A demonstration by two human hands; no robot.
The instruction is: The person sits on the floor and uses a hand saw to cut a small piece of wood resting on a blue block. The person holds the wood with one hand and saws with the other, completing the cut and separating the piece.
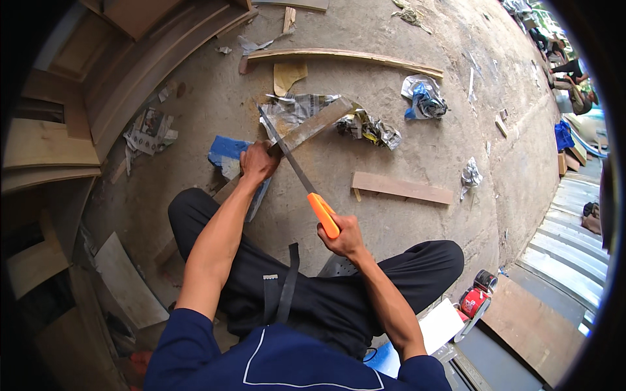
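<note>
My right hand (342, 236) is closed round the orange handle of a hand saw (297, 171). Its long dark blade slants up and left, lying across a narrow wooden board (319, 124). My left hand (258, 161) grips the board's near end, close beside the blade. Beneath that hand sits a worn blue block (226, 151), partly hidden by my hand and forearm. Crumpled newspaper (301, 106) lies under and beyond the board, with sawdust near the blade's tip. Whether the blade has cut into the wood I cannot tell.
A loose wood strip (402, 188) lies to the right, and a long thin plank (345, 57) beyond. Crumpled wrapping (424, 98) rests on the concrete floor. Wooden cabinets (55, 143) stand along the left. Tape rolls (474, 302) sit at lower right; people (574, 85) are at far right.
</note>
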